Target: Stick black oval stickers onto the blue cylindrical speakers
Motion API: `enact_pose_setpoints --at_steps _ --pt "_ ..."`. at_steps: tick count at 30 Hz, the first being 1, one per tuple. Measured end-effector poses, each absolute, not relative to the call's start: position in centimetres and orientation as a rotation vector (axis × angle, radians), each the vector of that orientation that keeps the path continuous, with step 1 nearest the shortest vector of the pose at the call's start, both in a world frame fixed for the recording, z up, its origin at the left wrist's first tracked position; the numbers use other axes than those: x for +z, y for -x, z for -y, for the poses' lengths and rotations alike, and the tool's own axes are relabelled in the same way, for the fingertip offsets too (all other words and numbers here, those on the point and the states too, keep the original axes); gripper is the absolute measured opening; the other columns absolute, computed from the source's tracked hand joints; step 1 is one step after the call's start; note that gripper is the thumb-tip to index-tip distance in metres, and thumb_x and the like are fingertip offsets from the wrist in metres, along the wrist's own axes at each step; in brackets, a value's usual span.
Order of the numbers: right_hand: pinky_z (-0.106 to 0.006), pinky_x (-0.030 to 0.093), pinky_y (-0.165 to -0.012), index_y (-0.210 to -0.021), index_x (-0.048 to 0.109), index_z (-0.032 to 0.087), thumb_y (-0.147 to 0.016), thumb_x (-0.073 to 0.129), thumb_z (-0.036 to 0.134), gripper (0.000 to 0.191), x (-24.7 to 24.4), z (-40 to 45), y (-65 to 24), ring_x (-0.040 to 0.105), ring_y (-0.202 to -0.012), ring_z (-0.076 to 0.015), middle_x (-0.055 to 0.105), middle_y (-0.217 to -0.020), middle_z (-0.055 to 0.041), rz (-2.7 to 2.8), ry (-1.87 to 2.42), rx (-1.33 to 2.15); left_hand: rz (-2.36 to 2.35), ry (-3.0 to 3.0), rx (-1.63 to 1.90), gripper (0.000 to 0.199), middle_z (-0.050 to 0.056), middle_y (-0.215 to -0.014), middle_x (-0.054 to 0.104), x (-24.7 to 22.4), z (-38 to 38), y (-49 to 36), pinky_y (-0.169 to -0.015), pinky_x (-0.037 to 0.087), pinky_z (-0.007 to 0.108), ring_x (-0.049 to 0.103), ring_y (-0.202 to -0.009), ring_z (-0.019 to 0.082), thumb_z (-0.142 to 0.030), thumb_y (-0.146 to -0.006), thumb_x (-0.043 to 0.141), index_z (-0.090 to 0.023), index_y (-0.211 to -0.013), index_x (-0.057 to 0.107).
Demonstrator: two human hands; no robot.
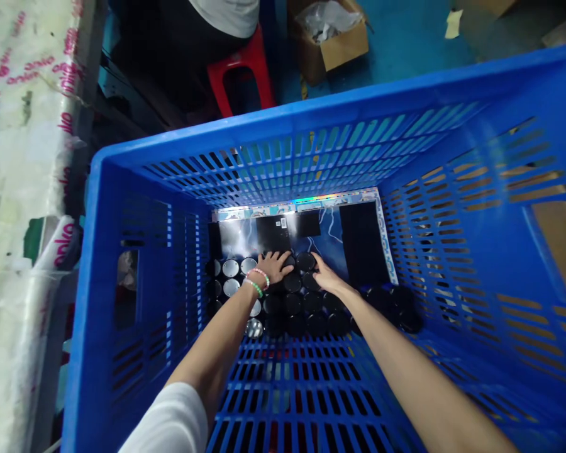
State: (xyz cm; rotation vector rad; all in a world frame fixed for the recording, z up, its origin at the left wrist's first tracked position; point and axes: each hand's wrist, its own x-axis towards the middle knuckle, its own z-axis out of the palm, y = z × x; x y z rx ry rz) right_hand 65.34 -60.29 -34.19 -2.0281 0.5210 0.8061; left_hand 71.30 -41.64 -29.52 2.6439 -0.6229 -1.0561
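Note:
Inside a deep blue plastic crate (283,116), rows of black round flat-topped pieces (292,304) stand close together on the floor. Several pieces at the left have shiny, silvery tops, such as a silvery round piece (231,268). My left hand (274,267), with two beaded bracelets at the wrist, lies over the back row with its fingers spread. To its right, my right hand (327,275) has its thumb and fingers closed around the right edge of a black round piece (305,261). Part of the rows is hidden under my forearms.
Dark printed sheets (330,236) with a patterned border lie at the crate's far side. Slotted crate walls rise high around both arms. A plastic-covered table (23,157) is at the left. Beyond stand a red stool (243,66) with a seated person and a cardboard box (344,47).

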Motion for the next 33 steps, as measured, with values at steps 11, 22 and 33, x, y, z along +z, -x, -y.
enact_pose_setpoints --at_steps 11,22,33 --pt "-0.056 0.032 -0.1 -0.125 0.042 0.019 -0.077 0.045 0.019 0.048 -18.7 51.7 -74.4 0.027 -0.128 -0.0338 0.038 -0.127 -0.0174 -0.162 2.259 -0.346 0.903 -2.651 -0.332 0.053 0.008 -0.144 0.036 -7.7 33.4 -72.4 -0.101 0.039 0.039 0.044 -0.123 0.025 -0.028 -0.091 0.045 -0.025 -0.141 0.027" --pt "-0.067 0.023 -0.1 -0.134 0.039 0.024 -0.076 0.062 0.046 0.065 -2.7 17.7 -79.9 0.009 -0.135 -0.042 0.02 -0.145 -0.0146 1.145 2.195 -0.006 -0.451 -2.947 0.51 0.042 0.007 -0.128 0.04 5.3 -7.3 -70.2 -0.094 0.033 0.071 0.036 -0.126 0.04 -0.053 -0.074 0.063 -0.025 -0.104 0.052" --pt "-0.065 0.037 -0.091 -0.11 0.056 0.012 -0.066 0.065 0.051 0.06 -0.8 9.4 -79.1 0.027 -0.123 -0.0462 0.042 -0.124 -0.0187 1.016 2.373 0.11 -0.315 -2.811 0.347 0.058 0.006 -0.118 0.055 4.6 -4.1 -64.0 -0.091 0.048 0.042 0.057 -0.104 0.025 -0.04 -0.077 0.069 -0.029 -0.125 0.038"
